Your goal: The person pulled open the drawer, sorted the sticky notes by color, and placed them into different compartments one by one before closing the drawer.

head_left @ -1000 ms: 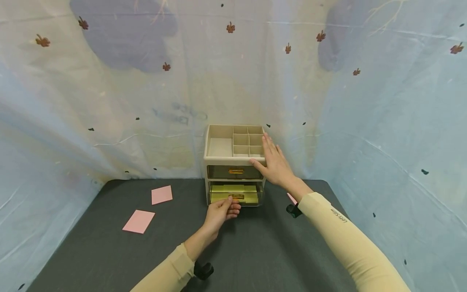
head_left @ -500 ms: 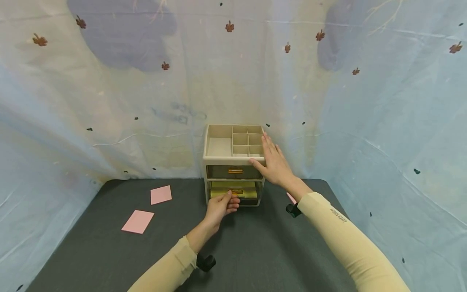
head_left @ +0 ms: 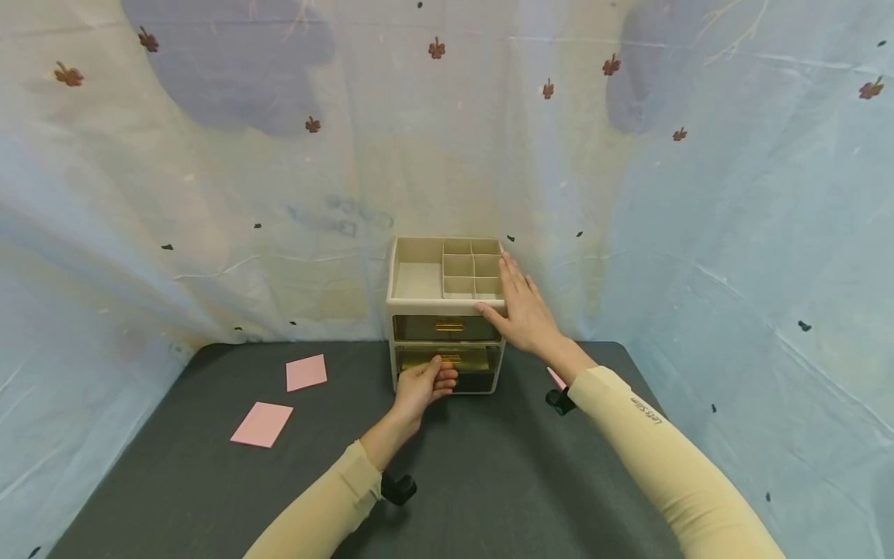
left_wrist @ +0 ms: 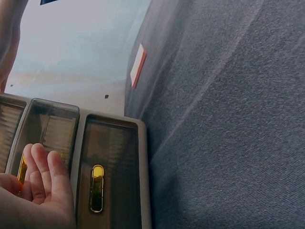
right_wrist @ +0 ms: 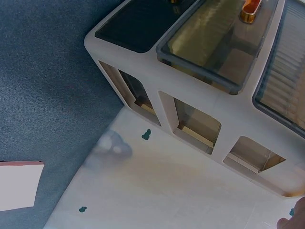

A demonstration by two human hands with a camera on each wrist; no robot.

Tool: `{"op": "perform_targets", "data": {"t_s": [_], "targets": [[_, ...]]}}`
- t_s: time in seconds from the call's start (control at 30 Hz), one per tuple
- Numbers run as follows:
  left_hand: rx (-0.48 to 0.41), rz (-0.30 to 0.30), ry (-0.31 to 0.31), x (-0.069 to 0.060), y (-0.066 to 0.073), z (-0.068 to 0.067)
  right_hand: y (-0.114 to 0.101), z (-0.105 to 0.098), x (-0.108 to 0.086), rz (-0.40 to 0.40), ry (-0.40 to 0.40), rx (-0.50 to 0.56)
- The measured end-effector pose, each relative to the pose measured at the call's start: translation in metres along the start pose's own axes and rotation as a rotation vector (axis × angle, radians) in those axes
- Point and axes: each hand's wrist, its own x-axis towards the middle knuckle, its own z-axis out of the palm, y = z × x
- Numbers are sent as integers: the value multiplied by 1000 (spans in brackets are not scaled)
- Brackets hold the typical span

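A cream desktop drawer unit [head_left: 447, 307] with a divided open top stands at the back of the table. My left hand [head_left: 421, 386] pinches the gold handle [left_wrist: 22, 168] of the middle drawer [left_wrist: 59, 125] between thumb and fingers. That smoky, see-through drawer juts slightly past the frame, and something yellow shows dimly inside it. Below lies the bottom drawer [left_wrist: 109, 191], flush in the unit. My right hand [head_left: 527, 310] rests flat along the unit's upper right edge, fingers straight, thumb on the front rim; only a fingertip enters the right wrist view.
Two pink paper squares [head_left: 261, 424] [head_left: 306, 373] lie on the dark table [head_left: 475, 481] at left. Another pink-edged pad [right_wrist: 19, 185] lies right of the unit, mostly behind the right arm in the head view. A patterned curtain [head_left: 447, 155] hangs close behind.
The middle drawer has slid back into the unit, my left hand moving forward with its handle. The yellow contents are now mostly covered. My right hand has stayed on the unit's edge.
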Motion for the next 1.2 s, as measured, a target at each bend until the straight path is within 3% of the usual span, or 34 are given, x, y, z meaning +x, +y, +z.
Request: {"op": "perform_targets", "data": {"t_s": [0.57,0.83,1.2], "targets": [[-12,31,11,12,1,-1,0,2,2,-11,8,3],[-8,28,-23,11,0,-8,0,2,3,-10,3,-1],[165,-8,-47,4,-8,-28,0,0,1,8,-7,9]]}}
